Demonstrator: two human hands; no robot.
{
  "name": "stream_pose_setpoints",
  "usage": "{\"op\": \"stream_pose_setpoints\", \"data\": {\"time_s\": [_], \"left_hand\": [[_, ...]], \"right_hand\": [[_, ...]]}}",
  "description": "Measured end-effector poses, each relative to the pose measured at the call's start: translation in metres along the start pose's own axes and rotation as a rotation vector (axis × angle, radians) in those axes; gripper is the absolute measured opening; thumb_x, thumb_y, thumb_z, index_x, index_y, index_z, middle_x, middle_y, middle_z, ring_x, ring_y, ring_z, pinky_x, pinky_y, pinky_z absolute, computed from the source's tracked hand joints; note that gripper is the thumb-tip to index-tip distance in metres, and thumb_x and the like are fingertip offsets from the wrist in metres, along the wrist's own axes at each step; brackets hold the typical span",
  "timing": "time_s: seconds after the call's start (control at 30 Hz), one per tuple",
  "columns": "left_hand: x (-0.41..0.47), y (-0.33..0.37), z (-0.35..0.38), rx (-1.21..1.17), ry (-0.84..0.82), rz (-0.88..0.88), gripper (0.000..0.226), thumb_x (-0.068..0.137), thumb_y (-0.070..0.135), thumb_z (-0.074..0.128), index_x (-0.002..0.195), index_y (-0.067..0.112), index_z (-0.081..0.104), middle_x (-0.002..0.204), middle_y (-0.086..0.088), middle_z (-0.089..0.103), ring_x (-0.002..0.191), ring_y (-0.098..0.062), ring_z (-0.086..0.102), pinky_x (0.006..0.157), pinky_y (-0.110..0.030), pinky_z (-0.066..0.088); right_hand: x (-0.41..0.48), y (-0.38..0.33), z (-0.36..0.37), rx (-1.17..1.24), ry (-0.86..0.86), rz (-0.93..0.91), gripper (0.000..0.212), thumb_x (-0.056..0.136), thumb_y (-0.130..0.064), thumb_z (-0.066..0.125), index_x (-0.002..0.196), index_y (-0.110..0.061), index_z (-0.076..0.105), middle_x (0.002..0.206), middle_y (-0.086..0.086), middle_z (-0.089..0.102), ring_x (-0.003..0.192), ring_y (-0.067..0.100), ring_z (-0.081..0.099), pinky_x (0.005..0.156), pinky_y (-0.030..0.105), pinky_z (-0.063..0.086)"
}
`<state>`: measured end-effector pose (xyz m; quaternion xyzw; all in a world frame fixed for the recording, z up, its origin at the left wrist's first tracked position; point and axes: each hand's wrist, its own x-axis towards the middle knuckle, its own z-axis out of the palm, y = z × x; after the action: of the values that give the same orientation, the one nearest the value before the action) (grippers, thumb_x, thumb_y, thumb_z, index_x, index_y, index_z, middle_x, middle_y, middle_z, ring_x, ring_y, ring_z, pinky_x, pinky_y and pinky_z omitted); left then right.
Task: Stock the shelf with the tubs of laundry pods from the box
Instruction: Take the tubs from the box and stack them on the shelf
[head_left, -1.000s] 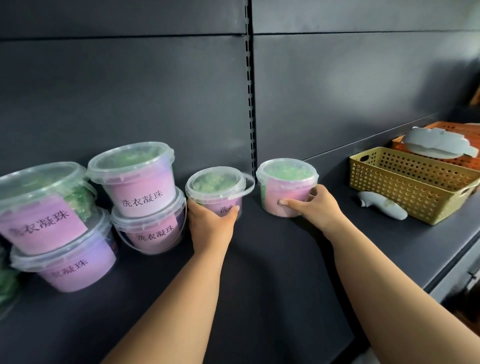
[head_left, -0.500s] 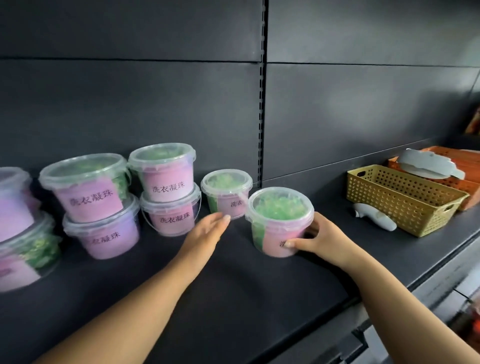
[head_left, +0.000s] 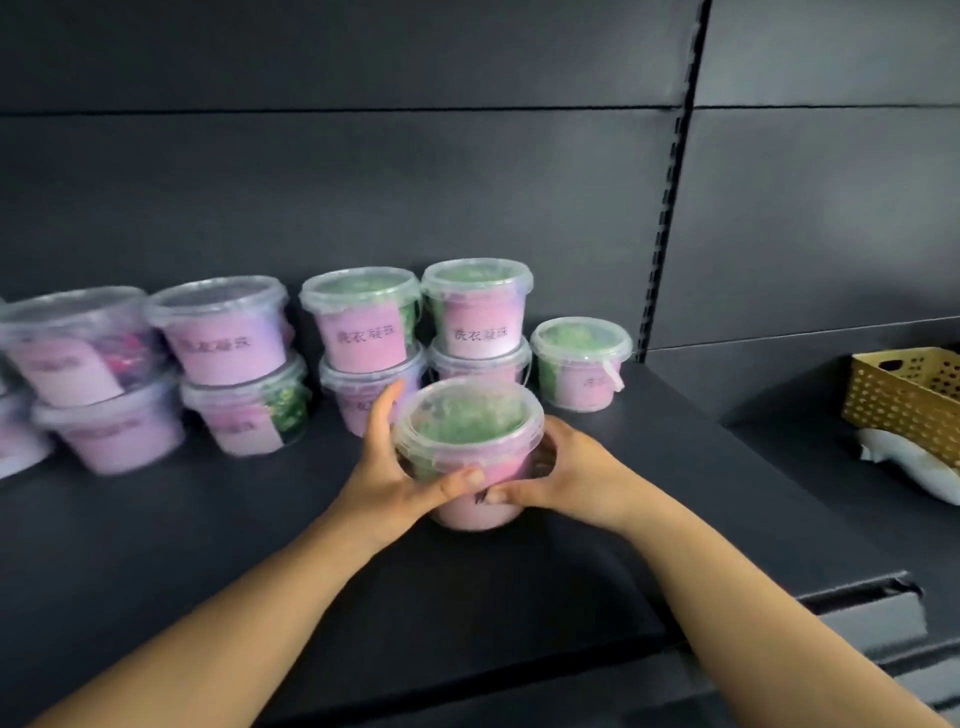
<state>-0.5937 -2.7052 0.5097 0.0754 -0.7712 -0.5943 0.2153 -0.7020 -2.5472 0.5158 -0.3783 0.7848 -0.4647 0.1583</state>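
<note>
Now clamps the tub (head_left: 467, 447) in both left hand (head_left: 382, 480) and right hand (head_left: 569, 475), pulled nearer than the stacks (head_left: 475, 317), probably for restacking.

Clear-lidded pink-labelled tub (head_left: 467, 423) (green pods inside) upright, just before two-high stacked tubs (head_left: 363, 332) on shelf (head_left: 208, 545).

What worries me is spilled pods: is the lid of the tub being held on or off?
On. A clear lid caps the tub, green pods showing through it; left hand and right hand grip its sides.

Pink labels (head_left: 480, 332) on stacked tubs (head_left: 363, 306): 洗衣凝珠.
</note>
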Motion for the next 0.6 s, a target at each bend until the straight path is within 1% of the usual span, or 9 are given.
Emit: {"op": "stream_pose_setpoints", "data": {"time_s": [0.07, 0.13, 0.2, 0.23, 0.3, 0.33, 0.4, 0.5, 0.6], "left_hand": [[-0.014, 0.003, -0.024, -0.011, 0.080, -0.020, 0.147, 0.016, 0.071, 0.079, 0.141, 0.038, 0.009, 0.124, 0.026, 0.039, 0.121, 0.003, 0.042, 0.104, -0.030, 0.037], [-0.030, 0.007, -0.050, -0.043, 0.162, -0.030, 0.151, 0.014, 0.070, 0.080, 0.142, 0.036, 0.006, 0.130, 0.021, 0.038, 0.127, -0.004, 0.037, 0.106, -0.032, 0.034], [-0.043, 0.009, -0.073, -0.072, 0.243, -0.049, 0.145, 0.013, 0.066, 0.081, 0.138, 0.039, 0.011, 0.135, 0.013, 0.037, 0.129, -0.008, 0.037, 0.105, -0.032, 0.035], [-0.049, 0.010, -0.086, -0.083, 0.292, -0.057, 0.133, 0.016, 0.061, 0.083, 0.131, 0.042, 0.019, 0.135, 0.011, 0.038, 0.129, -0.011, 0.039, 0.106, -0.034, 0.036], [-0.065, 0.012, -0.113, -0.135, 0.372, -0.056, 0.106, 0.022, 0.053, 0.085, 0.114, 0.046, 0.034, 0.126, 0.013, 0.047, 0.125, -0.014, 0.046, 0.103, -0.038, 0.040], [-0.072, 0.012, -0.125, -0.174, 0.398, -0.049, 0.104, 0.018, 0.055, 0.087, 0.109, 0.045, 0.039, 0.122, 0.014, 0.050, 0.120, -0.013, 0.049, 0.101, -0.038, 0.042], [-0.092, 0.010, -0.148, -0.214, 0.465, -0.041, 0.105, 0.013, 0.057, 0.087, 0.107, 0.040, 0.044, 0.118, 0.011, 0.054, 0.114, -0.011, 0.054, 0.100, -0.040, 0.044], [-0.105, 0.007, -0.167, -0.178, 0.436, -0.062, 0.100, 0.018, 0.050, 0.088, 0.106, 0.044, 0.042, 0.122, 0.009, 0.052, 0.115, -0.012, 0.053, 0.102, -0.044, 0.043], [-0.091, -0.003, -0.161, -0.165, 0.275, -0.076, 0.088, 0.028, 0.050, 0.084, 0.104, 0.047, 0.039, 0.125, 0.009, 0.049, 0.115, -0.012, 0.052, 0.099, -0.040, 0.045]], "right_hand": [[0.009, -0.019, 0.018, 0.025, -0.056, -0.074, 0.091, 0.049, -0.046, 0.084, 0.129, -0.023, 0.046, 0.119, -0.013, 0.059, 0.110, 0.003, 0.056, 0.096, 0.023, 0.047], [0.017, -0.043, 0.040, 0.060, -0.114, -0.131, 0.074, 0.057, -0.039, 0.085, 0.121, -0.023, 0.050, 0.113, -0.015, 0.060, 0.105, 0.000, 0.056, 0.089, 0.013, 0.047], [0.022, -0.064, 0.064, 0.080, -0.113, -0.171, 0.078, 0.050, -0.056, 0.081, 0.116, -0.023, 0.054, 0.111, -0.013, 0.062, 0.103, 0.003, 0.058, 0.089, 0.019, 0.049], [0.023, -0.074, 0.077, 0.085, -0.119, -0.177, 0.080, 0.049, -0.059, 0.079, 0.116, -0.024, 0.055, 0.111, -0.012, 0.063, 0.103, 0.005, 0.059, 0.090, 0.021, 0.049], [0.022, -0.092, 0.102, 0.160, -0.165, -0.213, 0.054, 0.064, -0.041, 0.079, 0.111, -0.025, 0.058, 0.107, -0.011, 0.064, 0.096, 0.000, 0.059, 0.084, 0.013, 0.048], [0.022, -0.097, 0.111, 0.201, -0.197, -0.228, 0.040, 0.072, -0.028, 0.076, 0.108, -0.026, 0.058, 0.105, -0.009, 0.065, 0.089, -0.003, 0.058, 0.081, 0.009, 0.048], [0.020, -0.106, 0.131, 0.235, -0.249, -0.253, 0.034, 0.078, -0.017, 0.071, 0.106, -0.031, 0.056, 0.107, -0.004, 0.064, 0.088, 0.000, 0.058, 0.082, 0.010, 0.048], [0.010, -0.111, 0.147, 0.195, -0.168, -0.210, 0.038, 0.077, -0.020, 0.072, 0.109, -0.031, 0.055, 0.103, -0.011, 0.059, 0.092, 0.002, 0.056, 0.085, 0.011, 0.046], [-0.010, -0.098, 0.142, 0.125, 0.074, -0.133, 0.026, 0.076, -0.024, 0.072, 0.100, -0.027, 0.063, 0.095, -0.012, 0.064, 0.087, 0.003, 0.059, 0.081, 0.008, 0.046]]}}
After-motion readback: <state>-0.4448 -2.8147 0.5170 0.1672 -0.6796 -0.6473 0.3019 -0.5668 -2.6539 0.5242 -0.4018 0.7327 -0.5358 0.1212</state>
